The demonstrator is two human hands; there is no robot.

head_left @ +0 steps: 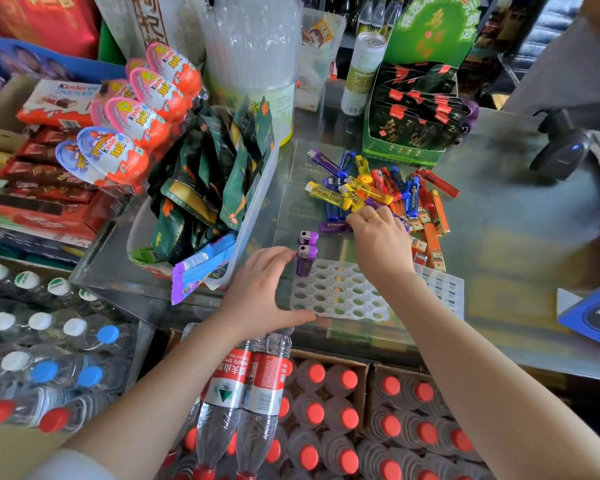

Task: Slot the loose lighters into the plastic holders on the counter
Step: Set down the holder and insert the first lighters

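Note:
A clear plastic holder (340,294) with rows of round slots lies on the glass counter. Two purple lighters (305,258) stand upright in its far left corner. My left hand (264,289) rests at the holder's left edge, fingertips touching the nearer purple lighter and thumb along the front rim. My right hand (381,240) reaches past the holder into the pile of loose lighters (385,192), which are yellow, blue, red, orange and purple. Its fingers curl down over a purple lighter (333,226) lying flat; the grip is hidden. A second holder (444,289) lies to the right.
A clear bin of green snack packets (215,188) stands left of the holder. A green display box of dark sachets (413,112) sits behind the pile. A black scanner (565,150) is far right, a blue box (593,317) at the right edge. Bottled water (250,393) fills crates below.

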